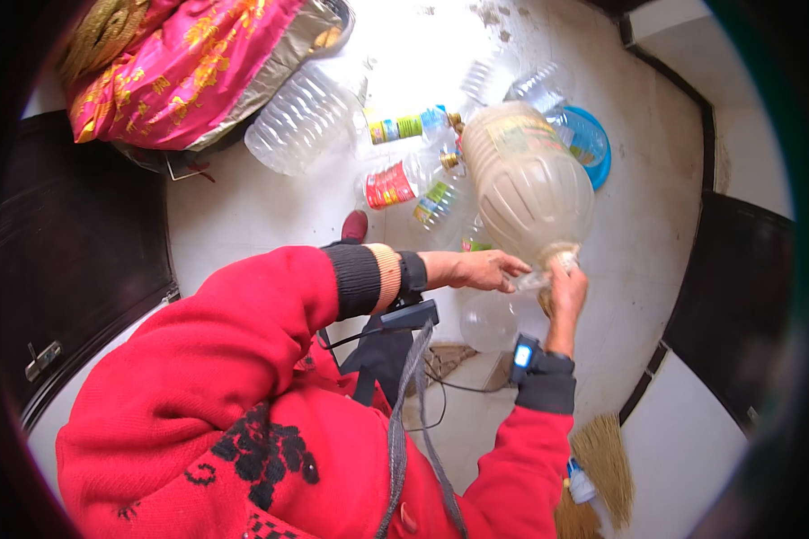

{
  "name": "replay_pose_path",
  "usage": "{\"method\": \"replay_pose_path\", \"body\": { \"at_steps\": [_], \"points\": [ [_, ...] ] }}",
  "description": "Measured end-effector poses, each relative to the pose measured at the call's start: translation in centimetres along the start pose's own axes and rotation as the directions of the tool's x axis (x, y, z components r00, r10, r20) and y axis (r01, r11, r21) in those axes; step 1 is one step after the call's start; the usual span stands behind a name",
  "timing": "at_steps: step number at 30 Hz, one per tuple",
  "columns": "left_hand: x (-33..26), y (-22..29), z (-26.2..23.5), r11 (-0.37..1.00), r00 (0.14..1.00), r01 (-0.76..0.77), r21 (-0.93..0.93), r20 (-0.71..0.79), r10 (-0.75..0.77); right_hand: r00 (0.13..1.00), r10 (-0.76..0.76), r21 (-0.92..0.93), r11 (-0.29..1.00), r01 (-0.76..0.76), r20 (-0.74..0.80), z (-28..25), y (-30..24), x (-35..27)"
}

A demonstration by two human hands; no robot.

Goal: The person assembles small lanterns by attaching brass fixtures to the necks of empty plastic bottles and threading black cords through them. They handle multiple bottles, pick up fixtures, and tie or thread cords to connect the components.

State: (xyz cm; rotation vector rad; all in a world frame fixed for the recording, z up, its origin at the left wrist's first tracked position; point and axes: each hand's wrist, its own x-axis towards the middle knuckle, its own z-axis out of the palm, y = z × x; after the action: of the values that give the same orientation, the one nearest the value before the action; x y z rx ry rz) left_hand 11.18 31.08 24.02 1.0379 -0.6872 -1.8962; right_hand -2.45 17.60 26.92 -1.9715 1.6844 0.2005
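A large cloudy plastic jug [530, 184] is held tilted, its neck toward me and its base away. My right hand [566, 289] is closed around the neck. From the left, my left hand [487, 269] reaches to the same spot, fingertips closed on a translucent plastic piece [530, 281] beside the neck. Whether that piece belongs to the jug, I cannot tell. Below the hands stands a clear rounded container [488, 322], partly hidden.
Several empty plastic bottles lie beyond, including a red-labelled bottle [389, 186] and a big ribbed bottle [301, 121]. A blue basin [602, 166] sits behind the jug. Pink patterned cloth [180, 76] is heaped at far left; a straw broom [607, 458] lies near right.
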Motion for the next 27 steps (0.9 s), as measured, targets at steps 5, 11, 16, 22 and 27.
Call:
{"method": "replay_pose_path", "body": {
  "at_steps": [5, 11, 16, 22, 27],
  "points": [
    [-4.7, 1.3, -3.3, 0.984, 0.990, 0.037, -0.172, -0.129, -0.060, 1.000, 0.003, 0.484, 0.875, 0.011, -0.029, -8.3, 3.0, 0.7],
    [-10.2, 1.6, -9.8, 0.890, 0.846, -0.154, -0.429, -0.523, -0.106, 0.997, -0.075, 0.701, 0.708, 0.079, -0.037, -14.4, -0.8, 1.0],
    [-10.9, -0.7, -15.8, 0.870, 0.689, -0.219, -0.442, -0.701, -0.183, 0.987, 0.025, 0.753, 0.649, 0.105, -0.159, -11.7, -3.8, 3.0],
    [-11.6, -3.4, -22.9, 0.896, 0.663, -0.183, -0.404, -0.724, -0.191, 0.960, 0.201, 0.773, 0.634, 0.026, -0.196, -8.5, -5.4, 4.5],
    [-12.5, -4.6, -27.2, 0.916, 0.607, -0.121, -0.384, -0.759, -0.238, 0.931, 0.266, 0.724, 0.689, -0.003, -0.249, -7.7, -5.0, 5.6]
  ]
}}
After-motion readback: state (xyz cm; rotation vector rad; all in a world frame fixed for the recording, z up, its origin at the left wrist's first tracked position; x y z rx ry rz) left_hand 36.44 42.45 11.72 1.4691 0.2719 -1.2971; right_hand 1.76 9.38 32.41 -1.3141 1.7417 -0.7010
